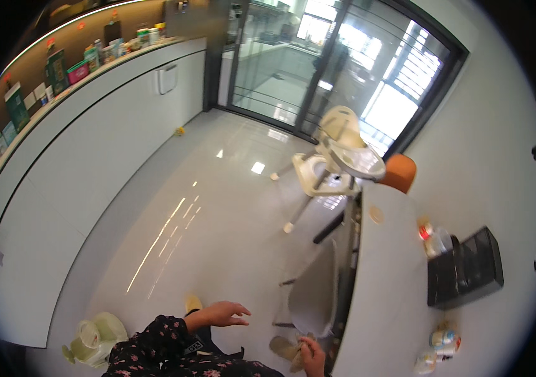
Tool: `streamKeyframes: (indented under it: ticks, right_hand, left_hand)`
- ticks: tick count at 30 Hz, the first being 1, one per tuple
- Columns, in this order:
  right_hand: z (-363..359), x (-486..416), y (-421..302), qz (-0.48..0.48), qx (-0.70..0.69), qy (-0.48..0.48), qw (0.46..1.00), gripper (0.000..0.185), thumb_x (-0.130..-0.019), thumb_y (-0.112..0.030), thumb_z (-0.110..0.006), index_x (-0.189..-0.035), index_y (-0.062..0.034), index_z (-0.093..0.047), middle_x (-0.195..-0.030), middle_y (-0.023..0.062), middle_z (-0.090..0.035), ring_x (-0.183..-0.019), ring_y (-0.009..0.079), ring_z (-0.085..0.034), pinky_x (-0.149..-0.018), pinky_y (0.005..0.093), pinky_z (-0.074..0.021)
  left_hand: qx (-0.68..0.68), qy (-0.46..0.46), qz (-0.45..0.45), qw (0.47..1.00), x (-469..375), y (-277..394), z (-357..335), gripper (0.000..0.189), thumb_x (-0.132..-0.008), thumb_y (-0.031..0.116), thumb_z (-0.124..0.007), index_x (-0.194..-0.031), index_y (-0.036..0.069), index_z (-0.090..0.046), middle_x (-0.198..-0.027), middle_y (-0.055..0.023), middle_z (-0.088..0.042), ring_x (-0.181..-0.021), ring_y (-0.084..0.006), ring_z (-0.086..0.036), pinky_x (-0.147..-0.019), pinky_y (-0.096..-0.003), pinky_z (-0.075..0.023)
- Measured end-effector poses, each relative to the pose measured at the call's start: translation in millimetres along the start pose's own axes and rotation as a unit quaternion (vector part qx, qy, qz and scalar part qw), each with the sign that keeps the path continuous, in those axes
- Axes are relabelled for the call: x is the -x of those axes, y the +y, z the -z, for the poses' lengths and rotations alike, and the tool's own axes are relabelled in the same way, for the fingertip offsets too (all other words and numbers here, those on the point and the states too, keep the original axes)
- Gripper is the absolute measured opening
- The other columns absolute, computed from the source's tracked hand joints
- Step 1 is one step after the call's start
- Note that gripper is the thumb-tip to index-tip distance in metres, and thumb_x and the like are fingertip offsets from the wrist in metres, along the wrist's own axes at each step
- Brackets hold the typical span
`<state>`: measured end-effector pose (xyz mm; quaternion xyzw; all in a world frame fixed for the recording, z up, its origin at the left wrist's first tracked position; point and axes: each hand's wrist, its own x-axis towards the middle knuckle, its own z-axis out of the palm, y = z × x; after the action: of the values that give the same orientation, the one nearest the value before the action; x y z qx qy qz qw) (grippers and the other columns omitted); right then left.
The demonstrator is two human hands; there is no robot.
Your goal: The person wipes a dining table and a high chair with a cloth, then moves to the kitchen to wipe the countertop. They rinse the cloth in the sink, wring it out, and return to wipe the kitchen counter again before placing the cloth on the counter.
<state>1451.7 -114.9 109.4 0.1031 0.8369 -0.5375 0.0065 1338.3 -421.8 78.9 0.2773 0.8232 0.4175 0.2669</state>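
Note:
My left hand (224, 314) reaches out over the tiled floor, fingers apart and holding nothing. It extends from a dark flowered sleeve (166, 330). Below it shows one of my feet in a yellow slipper (193, 302). My right hand (312, 356) is low in the picture with its fingers curled, beside the edge of a white-topped table (385, 282). Right behind its fingers is a tan item, possibly a slipper (283, 347); whether the hand grips it or only passes in front of it is unclear. A grey chair (315, 294) stands just beyond, against the table.
A cream high chair (338, 151) with splayed legs stands near glass sliding doors (272, 70). Behind it is an orange chair (399, 172). A black drawer box (466, 271) and bottles line the wall side. At left are white cabinets (121, 127) and a pale green child's seat (100, 337).

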Motion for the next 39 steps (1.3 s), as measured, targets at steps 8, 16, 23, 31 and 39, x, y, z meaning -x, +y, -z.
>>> streamKeyframes:
  ticks: [8, 16, 23, 31, 39]
  right_hand:
    - [-200, -196, -171, 0.056, -0.035, -0.186, 0.980, 0.020, -0.085, -0.016, -0.059, -0.096, 0.0004, -0.065, -0.083, 0.0074, -0.063, -0.077, 0.0137, -0.058, -0.069, 0.0259, -0.0461]
    - [-338, -353, -252, 0.112, -0.055, -0.325, 0.937, 0.021, -0.085, -0.017, -0.061, -0.098, -0.0015, -0.065, -0.092, 0.0076, -0.064, -0.087, 0.0148, -0.059, -0.079, 0.0268, -0.0454]
    - [-405, -562, -309, 0.175, -0.079, -0.382, 0.904, 0.022, -0.085, -0.018, -0.060, -0.101, -0.0030, -0.063, -0.091, 0.0081, -0.063, -0.085, 0.0159, -0.059, -0.076, 0.0277, -0.0459]
    - [-443, -779, -419, 0.311, -0.046, -0.441, 0.840, 0.020, -0.083, -0.018, -0.060, -0.100, -0.0075, -0.063, -0.086, 0.0109, -0.059, -0.080, 0.0237, -0.059, -0.072, 0.0315, -0.0457]
    - [-518, -974, -462, 0.361, 0.027, -0.379, 0.851, 0.021, -0.081, -0.015, -0.059, -0.100, -0.0087, -0.061, -0.087, 0.0122, -0.056, -0.085, 0.0306, -0.055, -0.073, 0.0363, -0.0450]
  left_hand:
    - [0.233, 0.160, 0.092, 0.955, 55, -73, 203, 0.027, -0.085, 0.025, -0.063, -0.103, 0.004, -0.062, -0.085, -0.0067, -0.065, -0.079, -0.0142, -0.063, -0.073, -0.0271, -0.0510]
    - [0.502, 0.221, 0.083, 0.832, -22, -116, 335, 0.013, -0.084, 0.014, -0.066, -0.087, 0.003, -0.060, -0.079, -0.0015, -0.061, -0.070, -0.0083, -0.057, -0.066, -0.0215, -0.0473]
    - [0.463, 0.362, 0.069, 0.806, -142, -177, 482, 0.014, -0.082, 0.014, -0.067, -0.084, 0.002, -0.061, -0.075, -0.0035, -0.061, -0.065, -0.0093, -0.054, -0.063, -0.0217, -0.0461]
    - [0.494, 0.396, 0.069, 0.771, -250, -203, 666, 0.012, -0.080, 0.010, -0.068, -0.082, 0.002, -0.060, -0.076, -0.0044, -0.060, -0.064, -0.0105, -0.054, -0.060, -0.0224, -0.0455]
    - [0.463, 0.381, 0.088, 0.796, -368, -296, 833, 0.015, -0.082, 0.016, -0.068, -0.080, 0.003, -0.060, -0.073, -0.0030, -0.059, -0.061, -0.0094, -0.055, -0.057, -0.0201, -0.0440]
